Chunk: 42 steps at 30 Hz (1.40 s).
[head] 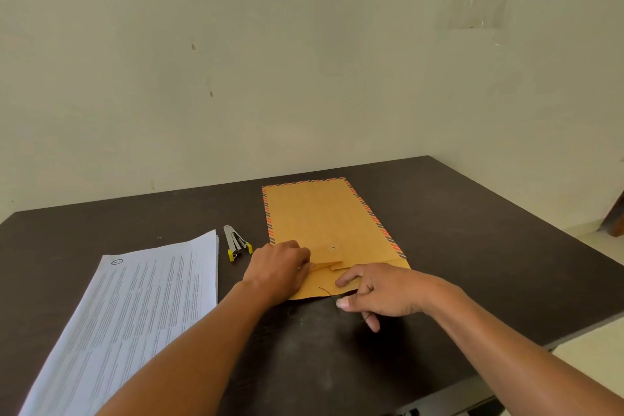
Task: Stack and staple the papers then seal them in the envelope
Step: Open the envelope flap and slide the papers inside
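a brown envelope [320, 216] with striped edging lies flat on the dark table [472, 246], its folded flap [329, 256] at the near end. the left hand [280, 267] covers the flap's left edge, fingers curled onto it and gripping it. the right hand [381, 290] rests at the envelope's near right corner, forefinger laid on the paper. a thin dark thread [325, 290] runs toward it, but whether those fingers pinch it i cannot tell. the papers [145, 307] sit in a stack well to the left, outside the envelope. a small stapler [236, 243] lies between stack and envelope, just beside the left hand.
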Tool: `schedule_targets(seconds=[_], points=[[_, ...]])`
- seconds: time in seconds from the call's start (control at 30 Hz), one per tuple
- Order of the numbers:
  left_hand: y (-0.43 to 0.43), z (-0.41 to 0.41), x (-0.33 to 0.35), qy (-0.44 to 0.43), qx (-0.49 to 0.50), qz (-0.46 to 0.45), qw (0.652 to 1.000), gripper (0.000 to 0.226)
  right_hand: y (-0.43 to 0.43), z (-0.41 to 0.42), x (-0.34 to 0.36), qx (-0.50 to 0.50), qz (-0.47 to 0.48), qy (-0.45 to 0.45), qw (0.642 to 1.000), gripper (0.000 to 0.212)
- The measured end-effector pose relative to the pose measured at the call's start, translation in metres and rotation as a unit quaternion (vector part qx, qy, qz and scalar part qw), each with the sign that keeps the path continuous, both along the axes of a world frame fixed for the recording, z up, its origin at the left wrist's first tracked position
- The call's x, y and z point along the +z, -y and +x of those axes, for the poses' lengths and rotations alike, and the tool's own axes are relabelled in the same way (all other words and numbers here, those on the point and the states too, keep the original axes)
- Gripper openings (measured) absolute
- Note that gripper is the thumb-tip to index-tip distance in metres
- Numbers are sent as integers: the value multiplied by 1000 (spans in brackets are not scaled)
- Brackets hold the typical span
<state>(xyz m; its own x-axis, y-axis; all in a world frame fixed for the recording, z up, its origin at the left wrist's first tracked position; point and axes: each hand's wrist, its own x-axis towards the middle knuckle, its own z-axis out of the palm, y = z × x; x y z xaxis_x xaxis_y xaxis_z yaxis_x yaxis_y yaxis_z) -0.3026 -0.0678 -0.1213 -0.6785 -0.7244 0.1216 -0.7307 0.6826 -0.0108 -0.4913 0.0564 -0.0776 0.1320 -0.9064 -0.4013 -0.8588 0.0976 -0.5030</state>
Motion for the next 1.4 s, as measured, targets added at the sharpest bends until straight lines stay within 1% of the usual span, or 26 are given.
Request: schedule_targets(seconds=[0.07,0.2,0.3,0.4,0.5,0.57,0.67,0.73,0.83,0.93,0.97,1.03,1.07,1.1,1.17,1.23,1.3,1.37,1.4], points=[[0,-1,-2,-4,0,-3,1000,33,-3,2,1,12,-4,-19,1000,47],[1,-2,-3,-18,5,-2,1000,32,-6,0,3,27,-23,-40,999,28],[2,-2,-4,-39,7,16,999,31,-4,-3,6,14,-62,-11,998,26],[1,1,0,-77,5,53,996,32,6,-2,18,-33,-102,26,994,27],[0,12,12,-120,7,47,992,37,24,8,38,-43,-130,57,989,31],[0,29,27,-151,26,35,988,34,39,25,52,-49,-154,85,983,33],[3,75,46,-179,85,16,980,26,65,67,67,-73,-196,109,972,30],[1,117,51,-188,149,0,971,24,80,103,68,-82,-183,119,972,25],[-10,181,48,-172,262,6,949,30,102,165,47,-97,-132,87,983,25],[-22,237,37,-140,391,34,909,36,109,215,19,-106,-118,25,987,35],[-25,252,32,-135,425,55,893,34,111,226,9,-107,-112,17,988,33],[-31,272,23,-138,470,104,866,33,114,239,-8,-112,-101,-5,989,15],[-33,277,19,-144,480,117,857,35,116,243,-14,-125,-102,-15,987,12],[-34,280,15,-150,482,120,855,36,119,246,-21,-143,-107,-19,984,13],[-32,277,13,-176,478,124,851,34,124,248,-28,-169,-118,-13,979,23],[-32,268,16,-218,477,150,838,34,125,248,-30,-172,-112,-19,979,9],[-28,263,15,-265,482,182,815,37,128,245,-34,-180,-105,-14,978,14],[-27,261,15,-310,491,207,788,38,128,243,-32,-186,-95,0,978,8],[-26,262,14,-330,493,214,776,37,130,241,-33,-189,-88,23,978,12]])
